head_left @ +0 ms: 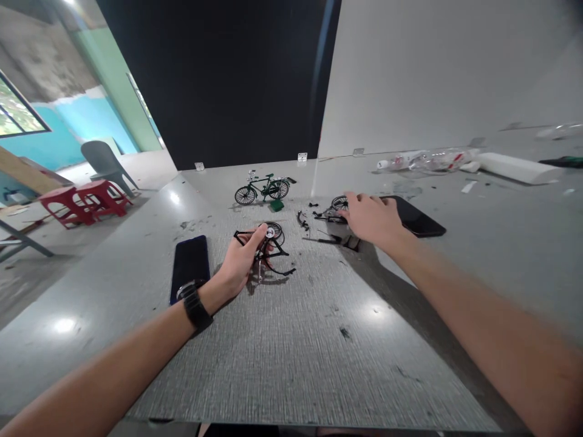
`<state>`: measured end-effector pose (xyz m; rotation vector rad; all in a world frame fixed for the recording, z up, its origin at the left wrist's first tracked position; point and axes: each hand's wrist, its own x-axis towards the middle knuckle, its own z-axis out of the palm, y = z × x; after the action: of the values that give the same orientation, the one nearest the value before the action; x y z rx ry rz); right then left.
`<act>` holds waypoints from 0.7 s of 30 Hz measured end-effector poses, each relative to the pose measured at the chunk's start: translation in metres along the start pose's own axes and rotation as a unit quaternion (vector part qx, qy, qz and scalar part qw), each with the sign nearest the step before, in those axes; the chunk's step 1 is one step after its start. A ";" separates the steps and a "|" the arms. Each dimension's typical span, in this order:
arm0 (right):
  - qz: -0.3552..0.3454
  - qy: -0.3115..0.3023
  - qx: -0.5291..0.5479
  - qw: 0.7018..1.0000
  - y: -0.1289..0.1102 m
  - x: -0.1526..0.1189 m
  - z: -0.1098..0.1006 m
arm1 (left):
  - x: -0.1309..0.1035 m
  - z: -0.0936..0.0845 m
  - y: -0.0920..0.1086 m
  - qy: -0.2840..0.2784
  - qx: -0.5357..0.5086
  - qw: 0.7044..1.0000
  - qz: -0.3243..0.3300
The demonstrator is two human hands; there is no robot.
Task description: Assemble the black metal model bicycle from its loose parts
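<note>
Head view: the left hand [235, 262] is being held in a pinch, thumb against fingers, with a black toy bike frame [273, 253] being gripped left of the middle of the grey surface [282, 364]. A silvery disc [270, 232] on it is being touched by the thumb, and a thin-spoked wheel [279, 235] is being seen right behind. Whether the frame is being rested on the surface can't be told.

The right hand [371, 218] is being held nearer the far edge, fingers bent, at a second dark wheel [339, 203]. Whether anything is being pinched there can't be told, since the grip is partly being hidden.

Dodgy bit, honestly: tiny black pieces [302, 220] are being left loose between the hands, so they could easily get scattered if they're being brushed by a sideways sweep. A slim tool [336, 240], being left just on the near-edge side of the second wheel, could get knocked the same way. And the frame looks spindly, so it could probably get bent or twisted loose if it's being squeezed too hard.

Further out, a green model bicycle [266, 189] is being displayed upright toward the far edge, with a small green box [276, 206] being placed just in front. A blue-edged phone [189, 261] is being parked toward the left edge.
</note>
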<state>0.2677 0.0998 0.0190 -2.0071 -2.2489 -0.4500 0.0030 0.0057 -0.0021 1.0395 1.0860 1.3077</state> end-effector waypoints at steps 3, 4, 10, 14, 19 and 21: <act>0.020 -0.044 -0.001 0.999 0.005 0.002 0.002 | 0.000 0.000 0.000 -0.003 0.000 1.000 -0.003; 0.023 -0.061 0.000 0.998 0.006 0.003 0.003 | 0.000 0.000 0.000 -0.005 0.001 1.000 -0.004; 0.027 -0.103 0.016 0.994 0.008 0.007 0.010 | 0.000 -0.001 -0.002 -0.007 -0.002 1.000 -0.003; 0.015 -0.091 0.024 0.995 0.012 0.008 0.015 | 0.001 -0.001 -0.002 -0.001 -0.011 1.000 0.000; -0.015 -0.016 0.040 0.999 0.009 0.005 0.013 | 0.000 0.000 -0.001 -0.001 -0.001 1.000 -0.002; -0.065 0.053 0.071 0.994 0.000 0.003 0.009 | 0.000 0.000 0.000 0.002 0.003 1.000 -0.003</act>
<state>0.2687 0.1052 0.0107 -1.7363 -2.2853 -0.3863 0.0032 0.0055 -0.0024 1.0373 1.0965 1.3028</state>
